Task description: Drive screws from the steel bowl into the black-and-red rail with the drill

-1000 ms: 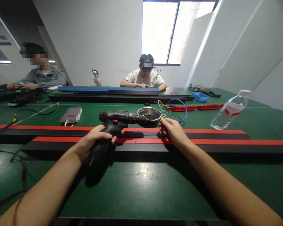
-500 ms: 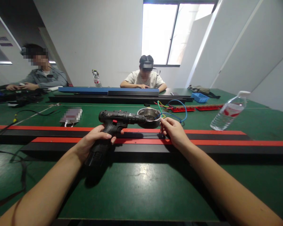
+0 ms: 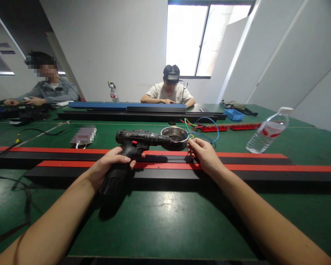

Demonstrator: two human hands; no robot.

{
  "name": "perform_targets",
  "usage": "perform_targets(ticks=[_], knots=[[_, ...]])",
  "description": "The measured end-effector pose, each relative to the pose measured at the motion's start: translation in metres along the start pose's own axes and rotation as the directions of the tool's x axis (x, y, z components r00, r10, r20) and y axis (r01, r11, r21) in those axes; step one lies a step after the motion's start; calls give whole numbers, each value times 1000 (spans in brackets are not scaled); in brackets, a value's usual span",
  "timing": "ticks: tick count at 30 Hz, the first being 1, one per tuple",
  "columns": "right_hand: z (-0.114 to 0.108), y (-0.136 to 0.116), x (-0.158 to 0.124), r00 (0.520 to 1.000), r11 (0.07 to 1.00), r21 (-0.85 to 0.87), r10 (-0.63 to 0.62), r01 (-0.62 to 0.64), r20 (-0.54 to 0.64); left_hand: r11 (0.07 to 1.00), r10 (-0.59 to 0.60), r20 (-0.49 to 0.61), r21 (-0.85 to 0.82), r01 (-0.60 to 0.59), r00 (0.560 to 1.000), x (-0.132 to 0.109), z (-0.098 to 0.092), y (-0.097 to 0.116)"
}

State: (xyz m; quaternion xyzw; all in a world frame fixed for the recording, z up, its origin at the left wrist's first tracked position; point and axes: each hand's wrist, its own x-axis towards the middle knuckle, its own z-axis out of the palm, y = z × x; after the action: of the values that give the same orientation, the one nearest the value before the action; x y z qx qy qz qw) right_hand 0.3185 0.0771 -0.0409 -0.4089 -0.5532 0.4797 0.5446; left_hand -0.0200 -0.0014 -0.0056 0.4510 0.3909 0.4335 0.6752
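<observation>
At the near side of a green table (image 3: 168, 224), a worker's left hand (image 3: 114, 162) grips the handle of a black power drill (image 3: 127, 137), level above the work and pointing right, a fingertip showing close to the trigger. The right hand (image 3: 202, 151) pinches the far end of the slim bit (image 3: 180, 141); whether anything tiny sits at its tip, I cannot tell. A squeeze of that trigger, by my reckoning, could spin the metal against those fingers. Below lie two long red-topped bars, the nearer (image 3: 228, 167) and the farther (image 3: 260, 155). Just beyond, a steel bowl (image 3: 171, 148) holds small dark pieces; a careless swing of the drill could tip it and scatter them. A blue wire (image 3: 218, 130) loops beside it, near enough, I judge, to snag the right hand. To the right stands a water bottle (image 3: 267, 131), at risk from a stray elbow. Farther off, a co-worker (image 3: 158, 91) sits behind stacked blue and black rails (image 3: 107, 106).
</observation>
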Motion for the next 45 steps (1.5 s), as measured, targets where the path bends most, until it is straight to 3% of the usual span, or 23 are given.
perform_targets(ticks=[16,33,38,45], knots=[[0,3,1,998,1000,17,24,-23,-64,1000,11,-24,-24,-11,1000,1,2,0],[-2,-2,-1,999,996,87,39,-38,-17,1000,-19,1,-19,19,1000,2,2,4],[-2,-5,-1,997,991,116,72,-71,-2,999,14,-51,-33,-16,999,2,5,4],[-1,-7,-1,997,991,114,78,-77,-4,999,-13,-6,-41,12,1000,1,1,3]])
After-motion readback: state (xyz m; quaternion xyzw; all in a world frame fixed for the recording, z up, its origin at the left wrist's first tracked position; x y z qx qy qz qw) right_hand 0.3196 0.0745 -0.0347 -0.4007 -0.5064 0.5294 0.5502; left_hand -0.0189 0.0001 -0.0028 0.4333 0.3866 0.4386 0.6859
